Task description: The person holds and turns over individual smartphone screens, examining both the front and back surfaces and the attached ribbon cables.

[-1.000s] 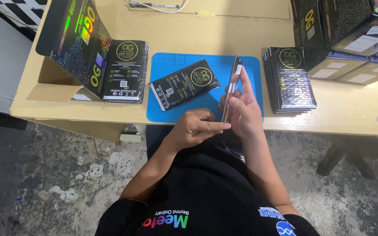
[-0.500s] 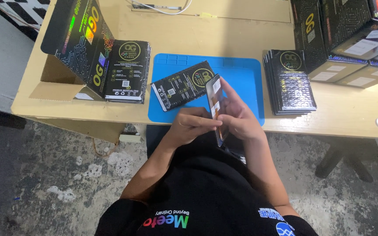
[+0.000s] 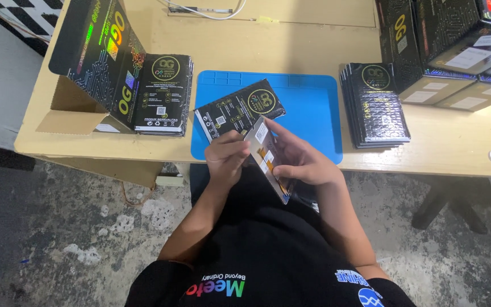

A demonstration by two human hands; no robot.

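Both hands, left hand (image 3: 227,156) and right hand (image 3: 302,162), clasp a thin grey screen panel (image 3: 268,159) above the blue rubber mat (image 3: 313,108); tan wooden table (image 3: 291,45) over stained concrete floor (image 3: 58,227)

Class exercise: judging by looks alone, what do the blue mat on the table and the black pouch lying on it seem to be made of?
Blue mat: probably silicone or soft rubber; matte, evenly coloured, rounded corners, moulded compartments along its far edge. Black pouch: likely glossy plastic film or foil laminate; it catches the light and carries sharp printed graphics. Neither can be confirmed by sight alone.

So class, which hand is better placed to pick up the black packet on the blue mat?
Left. The left hand sits right beside the packet; the right hand cradles the screen panel.
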